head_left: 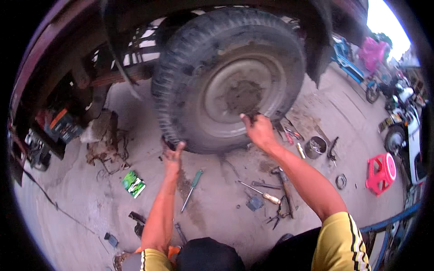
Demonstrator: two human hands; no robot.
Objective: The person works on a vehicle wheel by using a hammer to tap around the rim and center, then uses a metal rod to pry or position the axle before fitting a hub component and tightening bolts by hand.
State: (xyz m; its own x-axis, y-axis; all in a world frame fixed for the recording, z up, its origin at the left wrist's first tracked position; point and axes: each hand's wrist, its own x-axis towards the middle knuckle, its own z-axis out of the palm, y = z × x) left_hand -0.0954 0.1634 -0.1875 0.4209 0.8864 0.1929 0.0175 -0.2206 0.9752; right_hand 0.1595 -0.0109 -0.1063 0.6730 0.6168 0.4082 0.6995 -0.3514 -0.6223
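A large dirty truck wheel [199,72] stands upright ahead of me, its black tyre around a dusty grey steel rim with a dark, greasy hub [246,95]. My left hand [172,155] grips the tyre's tread at the lower left, with the thumb on the near side and the fingers partly hidden. My right hand [259,130] is closed at the bottom edge of the rim; its fingertips are partly hidden and blurred. Beneath the wheel lie a green-handled screwdriver [193,187] and a pale-handled screwdriver [271,198].
A hammer [286,192] and pliers [279,211] lie near my right forearm. Farther right stand a round tin [315,147] and a pink plastic stool [380,174]. A green packet [134,184] lies left. The vehicle's body hangs overhead; motorcycles [398,131] stand at the far right.
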